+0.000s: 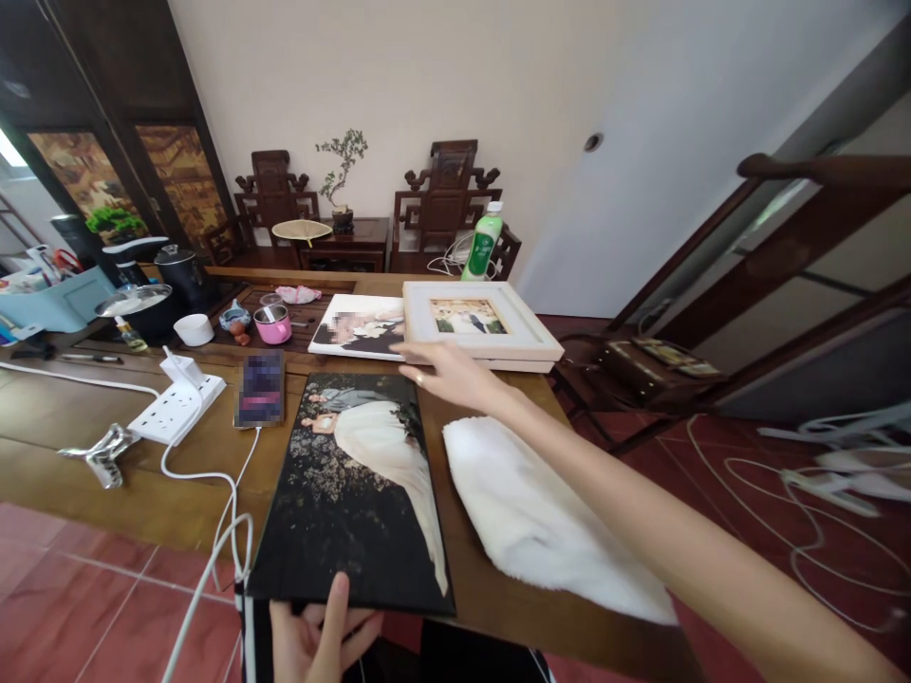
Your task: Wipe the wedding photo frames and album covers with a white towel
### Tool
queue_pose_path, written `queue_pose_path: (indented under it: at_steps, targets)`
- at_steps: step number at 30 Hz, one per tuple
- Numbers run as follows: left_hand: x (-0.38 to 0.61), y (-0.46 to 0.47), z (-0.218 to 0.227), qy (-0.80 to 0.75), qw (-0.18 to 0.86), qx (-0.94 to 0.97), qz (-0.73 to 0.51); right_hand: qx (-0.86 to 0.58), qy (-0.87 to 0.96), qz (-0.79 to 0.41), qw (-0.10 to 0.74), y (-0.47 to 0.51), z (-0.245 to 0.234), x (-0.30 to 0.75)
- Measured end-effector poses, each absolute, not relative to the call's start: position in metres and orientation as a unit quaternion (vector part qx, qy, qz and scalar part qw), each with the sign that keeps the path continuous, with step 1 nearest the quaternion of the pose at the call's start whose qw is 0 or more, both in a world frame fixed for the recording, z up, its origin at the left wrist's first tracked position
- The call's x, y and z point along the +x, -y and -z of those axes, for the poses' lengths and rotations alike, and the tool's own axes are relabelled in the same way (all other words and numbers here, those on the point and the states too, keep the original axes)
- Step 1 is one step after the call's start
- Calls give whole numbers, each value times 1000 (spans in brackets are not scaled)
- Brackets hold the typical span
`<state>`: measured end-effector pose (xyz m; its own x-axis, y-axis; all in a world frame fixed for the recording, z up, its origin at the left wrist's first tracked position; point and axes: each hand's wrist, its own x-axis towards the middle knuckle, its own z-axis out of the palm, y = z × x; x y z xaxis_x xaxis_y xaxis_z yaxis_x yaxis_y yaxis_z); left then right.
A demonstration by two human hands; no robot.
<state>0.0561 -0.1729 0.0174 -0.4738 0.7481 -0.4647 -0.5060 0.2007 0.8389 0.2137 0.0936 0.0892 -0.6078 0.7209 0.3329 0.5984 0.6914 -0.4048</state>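
We are finding the desk (43, 408) carrying the whole arrangement; on its near side the dark photo panel (342, 503) is extending past the front edge, its long axis running from the body outward, leaning slightly rightward at the near end; we are not able to tell whether its underside is bearing on the wood.

The white cloth (519, 512) is lying just beside the panel's right edge, under the right forearm; the framed picture (470, 318) is sitting beyond, with the white-edged print (360, 327) lying at its left.

The governing relation, in our judgement, is running corner to edge: the left hand (320, 640) is holding the near short edge, thumb pressing on the face and fingers tucking beneath, so the panel is stretching straight ahead of it; the right hand (455, 375) is hanging by the far right corner, fingers extending loosely and gripping nothing visible, so the panel is lying leftward and back toward the body; contact there we are not confirming; at that corner the right is standing nearer.
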Motion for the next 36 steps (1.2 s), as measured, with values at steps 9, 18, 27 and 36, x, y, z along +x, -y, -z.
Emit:
queue_pose_path:
  at_steps: [9,18,27,36]
  targets:
    - [51,177,-26,-585,509,145,-615,-451,855,-40,254,91,-57,325]
    - [42,182,-25,-602,508,185,-588,-471,801,71,363,101,-5,309]
    - [8,172,-51,-628,529,280,-498,-542,584,51,602,94,-47,356]
    - [-8,125,-67,-574,623,368,-383,-423,824,36,376,109,-45,341]
